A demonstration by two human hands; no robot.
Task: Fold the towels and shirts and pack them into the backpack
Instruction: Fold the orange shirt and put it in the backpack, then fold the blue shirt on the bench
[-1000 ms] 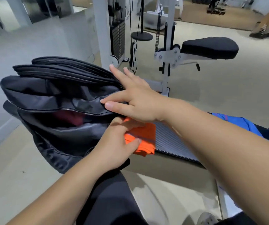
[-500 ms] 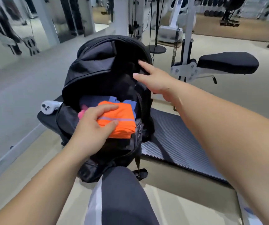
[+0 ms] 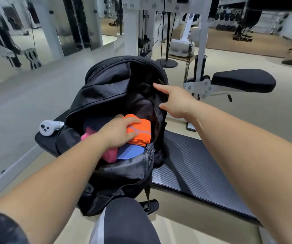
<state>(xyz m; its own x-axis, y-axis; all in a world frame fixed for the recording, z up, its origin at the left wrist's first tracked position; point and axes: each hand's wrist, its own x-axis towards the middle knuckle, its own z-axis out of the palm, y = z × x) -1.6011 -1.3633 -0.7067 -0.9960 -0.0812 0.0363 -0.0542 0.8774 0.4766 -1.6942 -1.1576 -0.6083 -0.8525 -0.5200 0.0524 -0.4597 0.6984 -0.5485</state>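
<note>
The black backpack [image 3: 106, 95] stands open on the worktop [image 3: 194, 164]. Inside its mouth the left hand [image 3: 117, 131] grips the orange cloth [image 3: 141, 132], fingers [image 3: 133, 121] curled over it. Under this cloth, also inside the backpack, lie a pink cloth [image 3: 110, 155] and a blue cloth [image 3: 129, 152]. The right hand [image 3: 177, 101] touches the backpack's right rim, forefinger and thumb straight and apart.
</note>
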